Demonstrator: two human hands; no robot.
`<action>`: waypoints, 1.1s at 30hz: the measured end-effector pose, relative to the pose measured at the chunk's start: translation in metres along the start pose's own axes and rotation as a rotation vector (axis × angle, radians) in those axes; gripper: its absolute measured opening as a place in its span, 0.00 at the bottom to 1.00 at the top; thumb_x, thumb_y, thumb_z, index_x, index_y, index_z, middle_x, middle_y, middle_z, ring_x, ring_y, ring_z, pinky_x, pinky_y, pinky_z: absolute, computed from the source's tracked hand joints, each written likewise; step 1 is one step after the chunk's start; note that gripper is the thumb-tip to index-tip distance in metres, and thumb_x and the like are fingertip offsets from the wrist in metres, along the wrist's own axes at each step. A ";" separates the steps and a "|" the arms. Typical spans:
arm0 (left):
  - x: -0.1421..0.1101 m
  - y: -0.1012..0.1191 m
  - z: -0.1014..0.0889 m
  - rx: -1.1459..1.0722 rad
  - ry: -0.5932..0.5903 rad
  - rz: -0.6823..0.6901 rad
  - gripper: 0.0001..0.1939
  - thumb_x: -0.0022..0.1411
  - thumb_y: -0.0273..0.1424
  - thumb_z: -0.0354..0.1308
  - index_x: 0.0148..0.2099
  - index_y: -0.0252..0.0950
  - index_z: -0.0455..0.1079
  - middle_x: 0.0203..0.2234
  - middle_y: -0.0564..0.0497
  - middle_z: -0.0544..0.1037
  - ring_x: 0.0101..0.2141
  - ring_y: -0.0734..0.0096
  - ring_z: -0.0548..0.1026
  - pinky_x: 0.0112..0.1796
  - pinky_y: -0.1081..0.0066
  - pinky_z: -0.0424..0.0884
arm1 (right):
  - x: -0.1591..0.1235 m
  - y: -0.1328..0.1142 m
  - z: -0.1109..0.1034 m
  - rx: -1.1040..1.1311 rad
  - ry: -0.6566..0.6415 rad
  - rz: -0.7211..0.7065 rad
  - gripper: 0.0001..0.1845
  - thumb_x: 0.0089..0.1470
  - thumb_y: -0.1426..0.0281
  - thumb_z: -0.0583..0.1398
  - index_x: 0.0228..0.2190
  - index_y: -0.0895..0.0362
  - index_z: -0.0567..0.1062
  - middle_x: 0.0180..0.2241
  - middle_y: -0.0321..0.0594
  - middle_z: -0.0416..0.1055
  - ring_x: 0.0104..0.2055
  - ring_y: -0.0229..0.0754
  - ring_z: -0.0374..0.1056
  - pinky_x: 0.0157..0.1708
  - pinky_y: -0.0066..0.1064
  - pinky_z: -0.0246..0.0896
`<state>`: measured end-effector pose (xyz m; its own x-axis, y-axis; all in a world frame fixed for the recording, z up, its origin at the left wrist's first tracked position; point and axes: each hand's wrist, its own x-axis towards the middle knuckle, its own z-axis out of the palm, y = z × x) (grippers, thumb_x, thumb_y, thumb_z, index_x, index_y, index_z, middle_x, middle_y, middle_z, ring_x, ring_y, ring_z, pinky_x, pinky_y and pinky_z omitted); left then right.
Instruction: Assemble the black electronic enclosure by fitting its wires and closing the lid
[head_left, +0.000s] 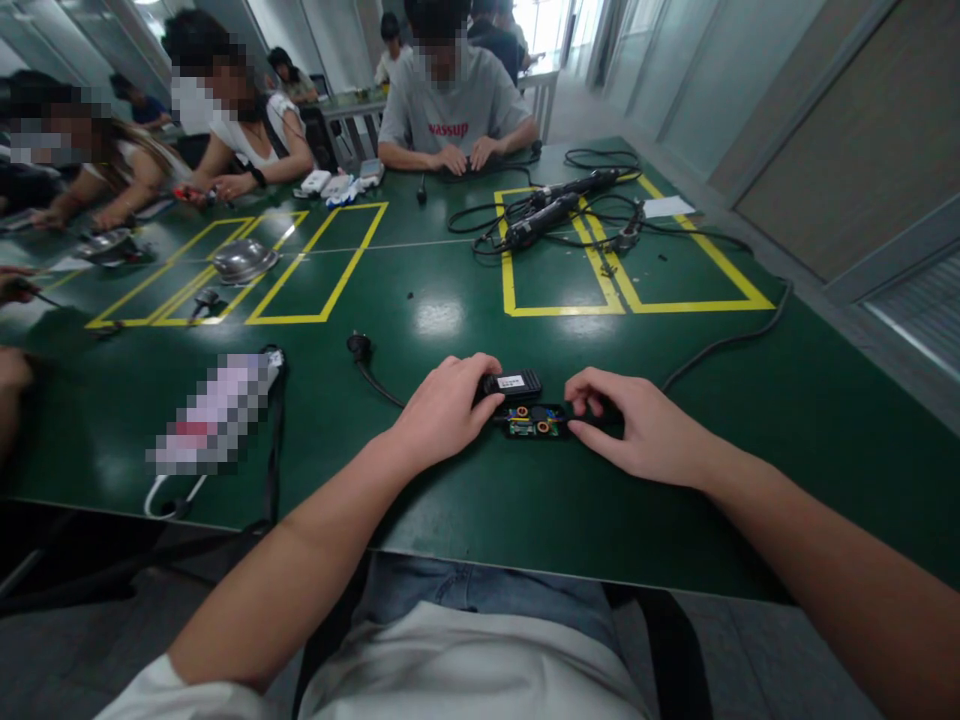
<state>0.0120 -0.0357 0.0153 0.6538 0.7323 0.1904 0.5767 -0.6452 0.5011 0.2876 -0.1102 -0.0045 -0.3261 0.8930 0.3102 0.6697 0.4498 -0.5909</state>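
On the green table in front of me lies an open black casing with a circuit board (534, 422) in it, where copper-coloured rings and small parts show. Just behind it is a black cover (517, 384) with ribbed ends and a white label. My left hand (454, 405) has its thumb and fingers closed around the cover's left end. At the casing's right end, my right hand (637, 425) is open, its curved fingers and thumb apart beside the black cord. A cord with a black plug (359, 347) runs out to the left from under my left hand.
A phone-like item with a strap (214, 415), blurred out, lies at the left. Black corded tools (555, 210) lie within yellow tape at the back right. A metal bowl (244, 260) stands back left. Opposite, a person in a grey shirt (457, 105) handles something black.
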 end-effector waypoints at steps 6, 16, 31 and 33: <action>-0.004 0.001 -0.013 0.033 -0.059 0.179 0.05 0.74 0.31 0.65 0.42 0.37 0.76 0.49 0.44 0.81 0.48 0.57 0.78 0.52 0.57 0.75 | 0.005 -0.007 -0.004 0.005 -0.034 -0.029 0.00 0.61 0.69 0.65 0.36 0.52 0.78 0.30 0.38 0.77 0.31 0.44 0.71 0.33 0.35 0.67; -0.006 0.002 -0.018 -0.050 -0.159 0.155 0.03 0.73 0.26 0.64 0.42 0.37 0.76 0.35 0.52 0.77 0.33 0.69 0.74 0.39 0.69 0.70 | 0.005 -0.007 -0.001 -0.005 0.016 -0.048 0.02 0.61 0.70 0.65 0.34 0.53 0.78 0.30 0.38 0.78 0.29 0.42 0.71 0.31 0.34 0.64; -0.002 -0.008 -0.012 0.032 0.022 0.239 0.09 0.77 0.31 0.62 0.49 0.39 0.85 0.57 0.42 0.81 0.55 0.54 0.79 0.60 0.50 0.76 | 0.005 -0.002 -0.003 0.003 0.013 -0.081 0.04 0.61 0.71 0.63 0.36 0.53 0.80 0.32 0.41 0.80 0.33 0.45 0.73 0.35 0.37 0.68; 0.002 -0.012 -0.007 0.051 0.029 0.207 0.14 0.78 0.30 0.60 0.59 0.41 0.84 0.63 0.41 0.80 0.60 0.51 0.78 0.63 0.46 0.74 | 0.005 -0.004 -0.004 0.018 0.009 -0.050 0.05 0.60 0.72 0.63 0.38 0.53 0.79 0.33 0.40 0.79 0.32 0.45 0.73 0.34 0.37 0.67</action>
<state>0.0030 -0.0249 0.0157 0.7467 0.5888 0.3096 0.4563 -0.7919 0.4058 0.2861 -0.1071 0.0024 -0.3527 0.8691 0.3468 0.6403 0.4944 -0.5878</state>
